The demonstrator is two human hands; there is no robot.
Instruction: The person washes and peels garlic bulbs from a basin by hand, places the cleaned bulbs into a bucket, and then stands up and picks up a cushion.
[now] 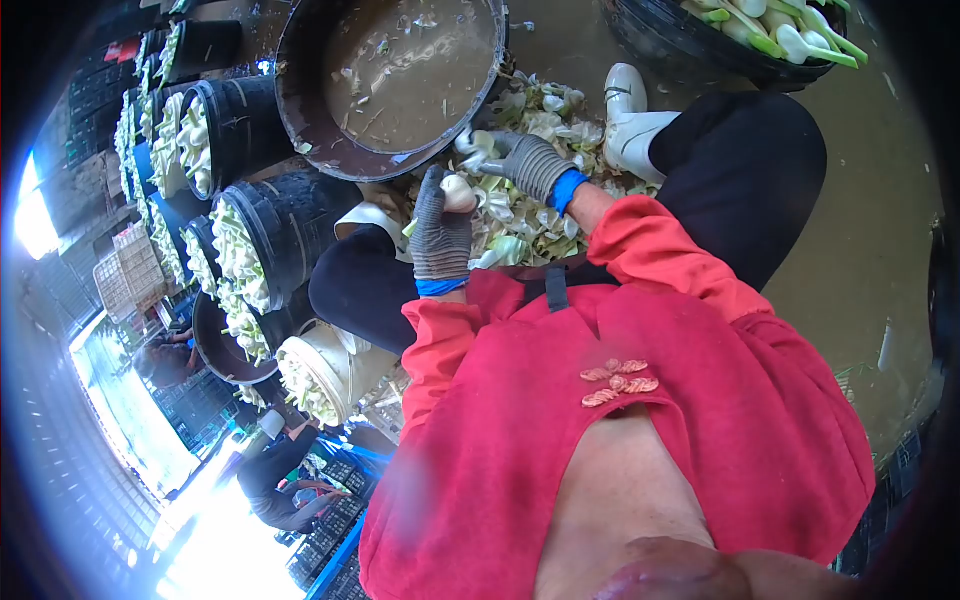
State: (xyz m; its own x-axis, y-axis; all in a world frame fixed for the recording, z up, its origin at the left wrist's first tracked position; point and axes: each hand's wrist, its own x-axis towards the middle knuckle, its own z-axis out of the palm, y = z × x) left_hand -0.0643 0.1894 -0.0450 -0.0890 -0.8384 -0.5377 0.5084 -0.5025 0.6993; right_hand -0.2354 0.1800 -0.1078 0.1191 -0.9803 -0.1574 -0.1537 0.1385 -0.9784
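Leaf litter (520,215) half-hiding right hand (525,160)

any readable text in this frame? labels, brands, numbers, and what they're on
None readable. The black buckets, the round tub of murky water, the white boot, the grey gloves on the left hand and right hand, and the red top show no lettering. The small orange motif on the top is a pattern, not text.
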